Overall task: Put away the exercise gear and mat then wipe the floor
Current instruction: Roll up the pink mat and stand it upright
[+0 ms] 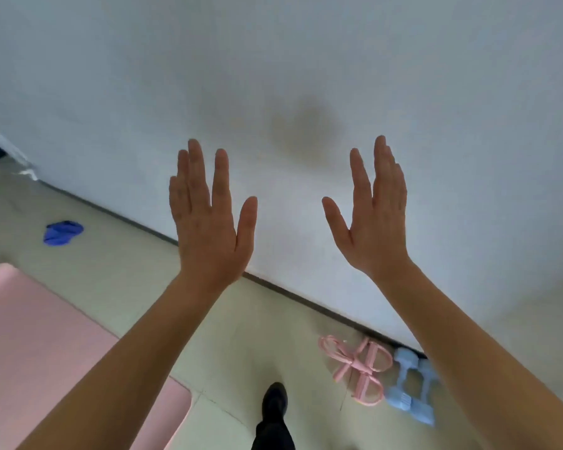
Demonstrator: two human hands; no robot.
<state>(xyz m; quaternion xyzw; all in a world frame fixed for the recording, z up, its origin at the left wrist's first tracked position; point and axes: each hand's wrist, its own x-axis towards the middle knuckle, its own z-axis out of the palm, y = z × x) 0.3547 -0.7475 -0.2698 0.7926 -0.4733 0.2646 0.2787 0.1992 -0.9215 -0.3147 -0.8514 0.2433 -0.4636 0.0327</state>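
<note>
Below and behind the right hand (376, 216), on the floor (257, 332) against the foot of the wall (306, 60), lies the exercise gear: a pink pedal resistance band (359, 368) and, touching its far side, a pair of light blue dumbbells (410, 389). Both sit under the right forearm, well apart from the fingers, so the right hand is judged the nearer one for that pickup; it would have to drop down and draw back toward the body to reach them. The dumbbells lie side by side, long axes running roughly away from the wall. Below and to the outside of the left hand (208, 219) the pink mat (39, 345) lies flat and unrolled on the floor, its long axis running diagonally, about parallel to the wall base; one rounded corner shows near the left forearm. A blue cloth (62, 232) lies on the floor beyond the mat, left of the left hand, apart from everything else. Both hands are raised at chest height, backs to the camera, fingers straight and spread, thumbs turned inward; both are wide and empty, touching nothing. One dark shoe (275, 401) stands between mat and gear. Nothing is put away yet.
</note>
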